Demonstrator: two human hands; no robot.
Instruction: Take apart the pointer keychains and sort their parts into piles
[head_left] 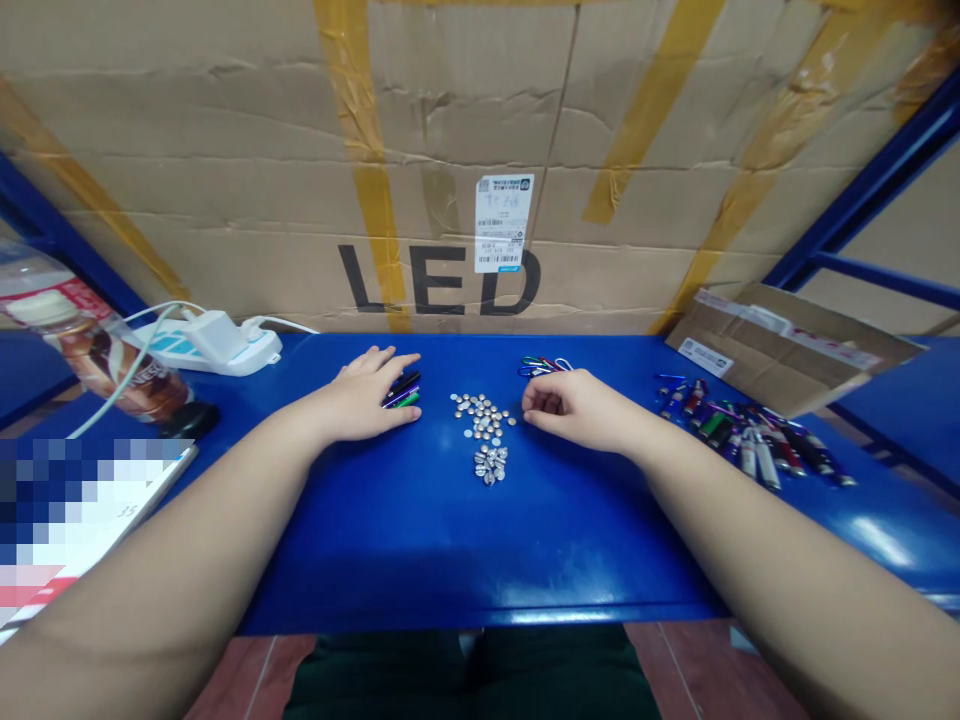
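Observation:
My left hand (pixel 364 398) rests on the blue table with its fingers spread. It partly covers several slim coloured tubes (pixel 406 392), black, purple and green, lying at its fingertips. My right hand (pixel 574 408) is closed, fingers curled toward the thumb; whatever it may hold is hidden. Just left of it lies a loose spread of small round button cells (pixel 486 411). Closer to me is a small heap of silvery metal pieces (pixel 490 464), too small to name surely. Behind my right hand are several coloured wire loops or clips (pixel 545 366).
At right, a pile of small metallic torch-like tubes (pixel 761 445) lies before a cardboard box (pixel 787 345). A white power strip (pixel 214 343), a drink bottle (pixel 124 365) and a partly blurred flat white item (pixel 112 530) sit left. A large carton (pixel 300 200) stands behind the table (pixel 480 560).

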